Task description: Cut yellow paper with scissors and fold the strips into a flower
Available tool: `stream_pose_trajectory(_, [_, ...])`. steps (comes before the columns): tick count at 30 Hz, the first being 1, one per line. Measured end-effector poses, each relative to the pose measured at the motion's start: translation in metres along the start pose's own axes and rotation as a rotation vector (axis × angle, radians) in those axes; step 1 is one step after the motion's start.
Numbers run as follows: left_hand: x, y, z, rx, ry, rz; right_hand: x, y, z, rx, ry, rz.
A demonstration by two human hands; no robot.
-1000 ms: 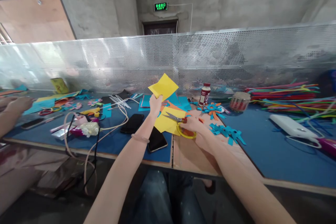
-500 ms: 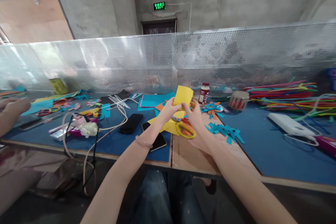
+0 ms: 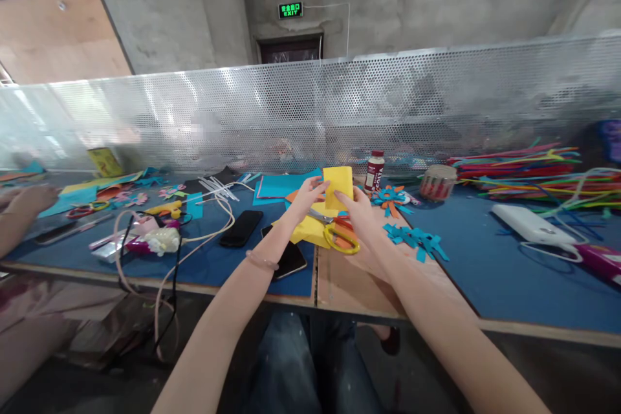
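A piece of yellow paper (image 3: 338, 182) is raised above the table, its lower part bent or folded. My right hand (image 3: 358, 207) grips its lower right side, thumb on the front and fingers behind. My left hand (image 3: 306, 197) is at its left edge, fingers apart and fingertips against or just beside the paper. Below the hands lie scissors (image 3: 341, 240) with yellow and red handles, partly over more yellow paper (image 3: 308, 231). A dark phone (image 3: 291, 261) lies under my left forearm.
Another phone (image 3: 241, 228) and cables lie left. Blue paper sheets (image 3: 286, 185) are behind my hands. To the right are a bottle (image 3: 374, 171), blue paper cut-outs (image 3: 417, 240), a jar (image 3: 437, 182), colourful pipe cleaners (image 3: 519, 171) and a white power bank (image 3: 531, 226). Another person's hands (image 3: 33, 199) work far left.
The yellow paper has turned more upright and sits slightly lower. My left fingers have loosened and shifted to its left edge, while my right hand keeps its grip.
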State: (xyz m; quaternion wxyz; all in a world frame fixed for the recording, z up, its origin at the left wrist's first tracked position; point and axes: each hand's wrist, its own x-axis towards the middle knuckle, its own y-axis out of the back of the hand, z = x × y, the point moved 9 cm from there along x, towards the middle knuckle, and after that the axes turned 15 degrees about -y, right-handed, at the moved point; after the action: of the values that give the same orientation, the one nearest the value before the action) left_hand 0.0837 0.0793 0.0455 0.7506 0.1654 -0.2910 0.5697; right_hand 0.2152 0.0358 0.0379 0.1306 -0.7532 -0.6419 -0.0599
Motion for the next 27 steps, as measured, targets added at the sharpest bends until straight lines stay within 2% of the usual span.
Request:
stream_pose_trajectory(3, [0.0,-0.005,0.002,-0.04,0.015,-0.083,-0.002,-0.009,0.005,0.045,-0.031,-0.084])
stream_pose_trajectory(6, [0.001,-0.002,0.006,0.0,-0.035,-0.064,-0.002,-0.011,0.008,0.056,-0.054,-0.113])
stream_pose_trajectory(13, [0.001,0.0,0.003,0.119,-0.063,-0.044,0.012,0.006,0.014,0.016,-0.076,-0.014])
stream_pose_trajectory(27, [0.0,-0.001,0.008,0.136,-0.085,-0.031,0.011,0.005,0.016,0.095,-0.095,-0.069])
